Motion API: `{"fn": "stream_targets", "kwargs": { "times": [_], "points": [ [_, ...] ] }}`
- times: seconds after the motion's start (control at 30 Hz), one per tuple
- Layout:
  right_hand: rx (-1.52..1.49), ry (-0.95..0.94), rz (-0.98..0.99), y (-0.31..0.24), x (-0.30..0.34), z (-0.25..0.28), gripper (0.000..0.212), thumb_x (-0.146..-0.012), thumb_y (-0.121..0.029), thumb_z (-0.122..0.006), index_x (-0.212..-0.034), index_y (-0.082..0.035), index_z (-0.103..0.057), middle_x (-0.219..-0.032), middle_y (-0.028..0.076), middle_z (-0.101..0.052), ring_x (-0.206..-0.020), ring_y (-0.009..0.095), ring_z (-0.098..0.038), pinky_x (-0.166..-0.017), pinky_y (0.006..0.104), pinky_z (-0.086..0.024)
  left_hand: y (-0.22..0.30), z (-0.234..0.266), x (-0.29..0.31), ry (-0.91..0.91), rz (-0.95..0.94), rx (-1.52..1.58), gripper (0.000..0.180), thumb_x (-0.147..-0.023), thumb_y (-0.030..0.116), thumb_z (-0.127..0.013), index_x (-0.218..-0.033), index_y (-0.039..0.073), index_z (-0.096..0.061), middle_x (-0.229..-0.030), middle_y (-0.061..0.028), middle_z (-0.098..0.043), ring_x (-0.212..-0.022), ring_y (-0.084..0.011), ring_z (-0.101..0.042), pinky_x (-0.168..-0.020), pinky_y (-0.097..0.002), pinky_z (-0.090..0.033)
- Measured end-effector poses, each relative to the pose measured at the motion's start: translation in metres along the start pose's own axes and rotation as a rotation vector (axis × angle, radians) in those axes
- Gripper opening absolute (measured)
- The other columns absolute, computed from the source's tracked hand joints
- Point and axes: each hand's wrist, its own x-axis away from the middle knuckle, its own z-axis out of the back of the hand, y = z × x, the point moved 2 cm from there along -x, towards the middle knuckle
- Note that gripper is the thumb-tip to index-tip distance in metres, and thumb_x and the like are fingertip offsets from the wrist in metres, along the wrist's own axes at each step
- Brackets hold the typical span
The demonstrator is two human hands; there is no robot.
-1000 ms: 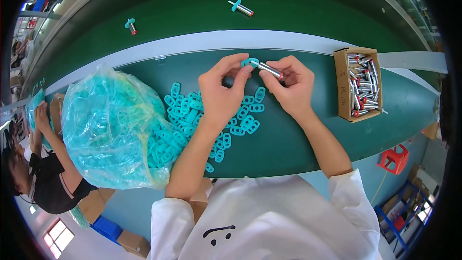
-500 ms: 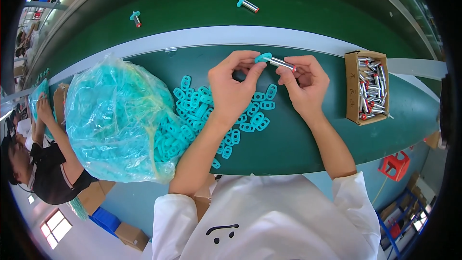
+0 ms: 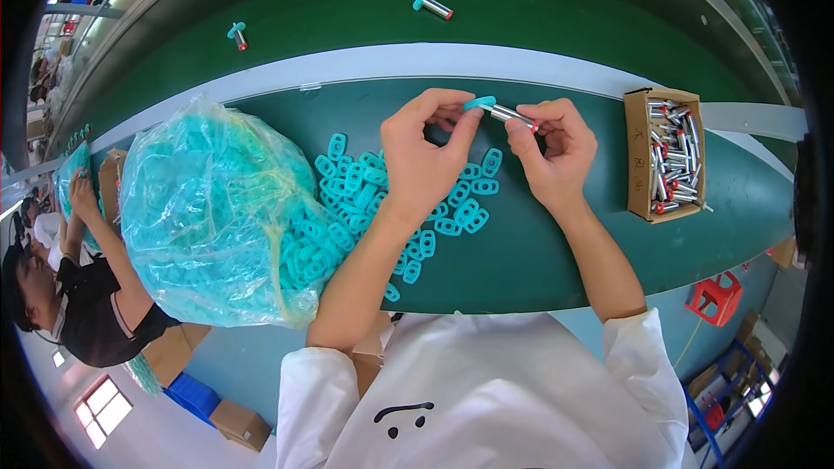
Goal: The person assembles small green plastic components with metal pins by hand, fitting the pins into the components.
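Left hand (image 3: 419, 141) pinches a flat teal piece (image 3: 479, 102); right hand (image 3: 556, 154) grips a red-ended silver cylinder (image 3: 504, 114), far end at the piece, both held over the worktop (image 3: 539, 252). Judgement: steady pinch, cylinder square to the flat face and even pressure should prevent skewing.

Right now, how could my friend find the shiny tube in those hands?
Find the big plastic bag on the green table, then look right. A silver tube with a red end is in the right hand, angled towards a teal piece in the left hand. Unlike the tubes in the brown box, it's held.
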Motion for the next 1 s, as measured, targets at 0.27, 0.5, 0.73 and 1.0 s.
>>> {"fn": "stream_targets", "kwargs": {
  "times": [0.27,0.5,0.73,1.0],
  "points": [
    [-0.006,0.003,-0.011,0.0009,0.0004,-0.0005,0.015,-0.09,0.003,-0.071,-0.102,0.003,-0.063,-0.084,0.005,-0.065,-0.069,0.008,-0.062,-0.059,0.0204,-0.048,0.0031,0.0017,0.0007,-0.054,0.013,-0.045,0.013,-0.087,-0.001,-0.074,-0.099,-0.003,-0.071,-0.087,-0.0051,-0.073,-0.077,-0.0085,-0.067,-0.071,-0.0218,-0.052],
    [-0.023,-0.018,-0.039,0.0008,-0.0024,-0.0018,0.016,-0.09,0.004,-0.07,-0.104,0.003,-0.062,-0.085,0.005,-0.066,-0.071,0.008,-0.062,-0.062,0.0212,-0.05,0.0011,0.0004,-0.0001,-0.011,0.007,-0.022,0.013,-0.083,0.001,-0.075,-0.095,0.001,-0.072,-0.081,-0.0066,-0.073,-0.07,-0.0131,-0.068,-0.066,-0.0255,-0.052],
    [-0.042,-0.018,-0.048,0.0008,-0.0023,-0.0016,0.017,-0.091,0.004,-0.069,-0.105,0.004,-0.061,-0.086,0.006,-0.066,-0.073,0.008,-0.062,-0.063,0.0218,-0.051,0.0013,0.0005,-0.0002,-0.012,0.001,-0.022,0.013,-0.083,0.001,-0.076,-0.095,0.0,-0.072,-0.081,-0.0073,-0.073,-0.072,-0.0135,-0.069,-0.066,-0.0257,-0.053],
    [0.023,-0.025,-0.008,-0.003,-0.0011,-0.0029,0.018,-0.088,0.005,-0.073,-0.103,0.003,-0.063,-0.089,0.006,-0.067,-0.079,0.008,-0.064,-0.068,0.0207,-0.05,0.0032,0.0016,0.0002,-0.051,0.005,-0.049,0.012,-0.086,-0.001,-0.074,-0.098,-0.003,-0.071,-0.085,-0.0045,-0.073,-0.076,-0.0077,-0.066,-0.07,-0.0215,-0.052]
  ]
}}
